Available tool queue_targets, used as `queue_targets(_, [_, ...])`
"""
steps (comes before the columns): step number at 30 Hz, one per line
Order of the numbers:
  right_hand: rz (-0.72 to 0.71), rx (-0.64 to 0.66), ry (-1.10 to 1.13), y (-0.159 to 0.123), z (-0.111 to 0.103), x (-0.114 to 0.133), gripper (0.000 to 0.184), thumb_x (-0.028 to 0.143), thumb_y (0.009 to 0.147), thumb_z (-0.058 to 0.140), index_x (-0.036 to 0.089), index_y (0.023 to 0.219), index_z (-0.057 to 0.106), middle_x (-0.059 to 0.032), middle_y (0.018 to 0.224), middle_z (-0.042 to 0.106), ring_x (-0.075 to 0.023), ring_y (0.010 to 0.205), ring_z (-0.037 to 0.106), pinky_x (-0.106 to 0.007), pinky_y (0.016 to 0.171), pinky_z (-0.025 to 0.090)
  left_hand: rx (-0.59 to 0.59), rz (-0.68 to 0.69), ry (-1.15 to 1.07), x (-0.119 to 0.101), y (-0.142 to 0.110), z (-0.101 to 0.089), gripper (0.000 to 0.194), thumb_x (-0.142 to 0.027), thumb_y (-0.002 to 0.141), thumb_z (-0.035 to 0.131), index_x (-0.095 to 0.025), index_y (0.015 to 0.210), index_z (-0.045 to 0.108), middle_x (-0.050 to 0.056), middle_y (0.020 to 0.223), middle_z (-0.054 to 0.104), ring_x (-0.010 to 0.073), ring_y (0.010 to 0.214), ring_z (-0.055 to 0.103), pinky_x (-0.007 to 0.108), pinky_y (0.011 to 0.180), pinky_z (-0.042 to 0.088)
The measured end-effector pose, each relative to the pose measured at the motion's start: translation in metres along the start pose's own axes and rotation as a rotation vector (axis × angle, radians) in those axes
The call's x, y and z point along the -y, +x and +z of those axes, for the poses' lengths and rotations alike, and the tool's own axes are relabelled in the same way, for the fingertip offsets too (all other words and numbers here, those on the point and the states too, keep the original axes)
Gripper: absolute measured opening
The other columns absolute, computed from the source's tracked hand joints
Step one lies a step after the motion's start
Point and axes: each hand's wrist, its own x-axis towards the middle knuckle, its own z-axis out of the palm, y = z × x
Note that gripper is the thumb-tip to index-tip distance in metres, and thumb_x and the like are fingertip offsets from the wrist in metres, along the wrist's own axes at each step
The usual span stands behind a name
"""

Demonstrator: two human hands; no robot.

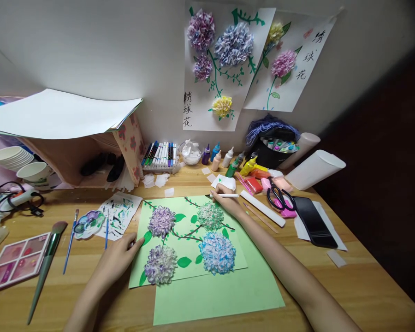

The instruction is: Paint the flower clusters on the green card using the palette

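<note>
My right hand (224, 199) is closed around a white marker pen (230, 195), whose dark tip points left at the top edge of the light green sheet (190, 246). Four paper-petal hydrangea heads sit on that sheet: a purple one (162, 221), a green one (210, 215), a blue one (217, 252) and a pale purple one (161, 264). Green leaves (184, 262) and brown branches are drawn around them. My left hand (121, 253) rests at the sheet's left edge, its fingers curled, with a small greyish thing partly hidden in them.
Another green sheet (221, 302) lies underneath. To the left are paintbrushes (71, 242), a palette (89, 224) and a makeup brush (43, 272). Rightward lie scissors (278, 196), a phone (314, 221) and a white strip (263, 208). Paint bottles (227, 157) and markers (161, 153) stand behind.
</note>
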Motion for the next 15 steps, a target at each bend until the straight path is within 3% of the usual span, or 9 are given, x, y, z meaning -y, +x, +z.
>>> queue_targets(15, [0.015, 0.013, 0.060, -0.0007, -0.0011, 0.0004, 0.031, 0.045, 0.085, 0.054, 0.023, 0.065, 0.047, 0.0020, 0.058, 0.062, -0.0159, 0.060, 0.057, -0.030, 0.067, 0.042, 0.023, -0.007, 0.011, -0.0016, -0.0002, -0.0011, 0.038, -0.055, 0.082, 0.038, -0.021, 0.066, 0.047, 0.004, 0.072, 0.063, 0.0242, 0.074, 0.058, 0.029, 0.065, 0.035])
